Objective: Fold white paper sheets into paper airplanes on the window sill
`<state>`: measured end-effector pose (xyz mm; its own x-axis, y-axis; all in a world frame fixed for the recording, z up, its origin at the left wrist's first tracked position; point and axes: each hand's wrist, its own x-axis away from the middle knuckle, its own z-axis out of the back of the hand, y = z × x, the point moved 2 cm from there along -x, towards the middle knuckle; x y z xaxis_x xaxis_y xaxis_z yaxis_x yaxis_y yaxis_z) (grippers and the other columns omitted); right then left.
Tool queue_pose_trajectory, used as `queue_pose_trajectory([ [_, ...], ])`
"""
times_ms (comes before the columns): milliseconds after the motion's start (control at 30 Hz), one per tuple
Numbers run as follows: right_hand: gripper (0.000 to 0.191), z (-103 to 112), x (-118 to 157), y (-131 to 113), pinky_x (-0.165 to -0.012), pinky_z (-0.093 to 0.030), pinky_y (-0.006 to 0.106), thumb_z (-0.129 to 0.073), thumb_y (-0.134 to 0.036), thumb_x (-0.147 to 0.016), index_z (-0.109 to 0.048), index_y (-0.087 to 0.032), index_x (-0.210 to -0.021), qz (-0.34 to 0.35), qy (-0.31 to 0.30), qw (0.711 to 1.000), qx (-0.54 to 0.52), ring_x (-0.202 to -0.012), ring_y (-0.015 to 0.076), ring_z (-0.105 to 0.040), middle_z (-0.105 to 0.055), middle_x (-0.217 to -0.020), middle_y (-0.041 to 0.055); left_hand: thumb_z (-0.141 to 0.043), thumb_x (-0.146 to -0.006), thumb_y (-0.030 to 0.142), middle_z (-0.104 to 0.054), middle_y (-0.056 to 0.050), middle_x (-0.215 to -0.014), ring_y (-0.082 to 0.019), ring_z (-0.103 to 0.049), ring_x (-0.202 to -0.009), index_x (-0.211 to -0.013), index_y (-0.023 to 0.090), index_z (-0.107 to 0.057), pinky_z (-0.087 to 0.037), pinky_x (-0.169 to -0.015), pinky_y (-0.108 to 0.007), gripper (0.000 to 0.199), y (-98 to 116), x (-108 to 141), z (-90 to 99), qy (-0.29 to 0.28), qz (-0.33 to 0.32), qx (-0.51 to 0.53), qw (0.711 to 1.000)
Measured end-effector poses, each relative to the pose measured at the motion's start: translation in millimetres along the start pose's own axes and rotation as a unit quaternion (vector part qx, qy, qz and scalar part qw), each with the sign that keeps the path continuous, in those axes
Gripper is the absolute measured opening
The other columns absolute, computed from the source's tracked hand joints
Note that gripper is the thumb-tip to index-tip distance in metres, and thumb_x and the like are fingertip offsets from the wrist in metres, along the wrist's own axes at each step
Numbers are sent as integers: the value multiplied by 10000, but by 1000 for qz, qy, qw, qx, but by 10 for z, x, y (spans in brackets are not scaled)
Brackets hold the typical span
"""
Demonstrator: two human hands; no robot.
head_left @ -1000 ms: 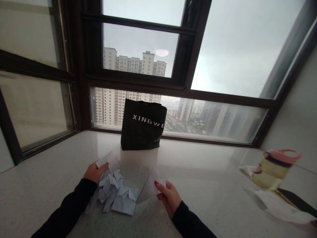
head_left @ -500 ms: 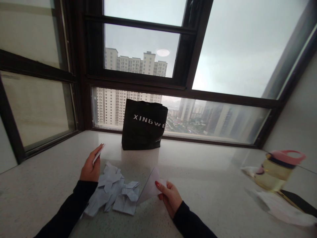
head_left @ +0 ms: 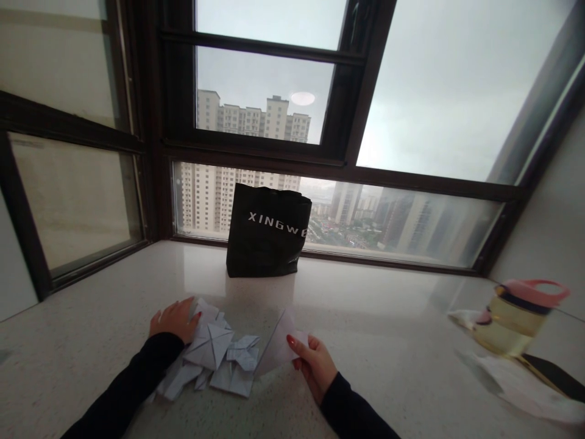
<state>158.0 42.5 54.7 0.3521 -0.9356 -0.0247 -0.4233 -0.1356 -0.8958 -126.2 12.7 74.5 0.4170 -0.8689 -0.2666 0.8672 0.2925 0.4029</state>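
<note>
Several folded white papers (head_left: 183, 378) lie in a loose heap on the speckled white ledge. On top of them rests a squarish folded paper (head_left: 211, 346) with crossing creases. My left hand (head_left: 176, 320) lies palm down at the upper left of this heap, fingers stretched out and the thumb touching the paper. Just right of the heap, my right hand (head_left: 315, 360) pinches a pale folded paper (head_left: 280, 347) between thumb and fingers, its pointed corner up. Between the two hands sits a bow-shaped folded paper (head_left: 244, 352) on another folded piece.
A black bag (head_left: 269, 231) with white lettering stands upright against the window. To the right are a yellowish bottle with a pink lid (head_left: 512, 317), a dark phone-like slab (head_left: 555, 375) and a crumpled white packet (head_left: 525, 384). Dark window frames border the ledge.
My left hand has come down onto the heap and released the folded paper it held, which now seems to lie on top. My right hand has kept its grip, almost still.
</note>
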Motion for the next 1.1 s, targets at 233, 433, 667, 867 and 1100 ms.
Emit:
queue_pose_trajectory([
  [233,278,5,1,11,-327,-245,150,-720,-328,-493,-548,-111,-480,1,-3,1000,7,-323,24,-348,-479,-387,-44,-435,-686,240,-590,-104,-999,-290,-492,-975,-1111,180,-419,-228,-869,-498,430,-54,-4,-213,-24,-12,25,999],
  [433,285,2,-4,1,-323,-238,155,-721,-327,-490,-534,-114,-461,3,-1,1000,9,-305,22,-332,-465,-360,-49,-461,-632,107,-549,-52,-968,-179,-566,-837,-1113,210,-371,-424,-754,-317,500,-61,-49,-273,-4,-28,140,990],
  [667,282,7,2,4,-329,-236,158,-722,-329,-486,-539,-115,-474,0,2,1000,8,-310,24,-332,-474,-375,-45,-509,-603,107,-467,-11,-864,-126,-567,-661,-1106,207,-373,-485,-674,-299,531,-24,-63,-149,69,-48,299,951],
  [867,276,5,1,10,-328,-252,163,-722,-330,-483,-553,-112,-493,-7,6,1000,7,-314,28,-341,-491,-399,-36,-587,-594,249,-516,-26,-875,-137,-602,-635,-1080,196,-401,-493,-668,-325,524,-49,-91,2,140,-16,420,897],
  [1100,276,7,-2,8,-326,-257,155,-724,-327,-480,-557,-109,-502,-2,8,1000,8,-325,27,-356,-503,-419,-32,-610,-586,257,-554,-56,-890,-160,-610,-692,-1000,181,-483,-519,-587,-285,440,-67,-78,25,164,25,474,865],
])
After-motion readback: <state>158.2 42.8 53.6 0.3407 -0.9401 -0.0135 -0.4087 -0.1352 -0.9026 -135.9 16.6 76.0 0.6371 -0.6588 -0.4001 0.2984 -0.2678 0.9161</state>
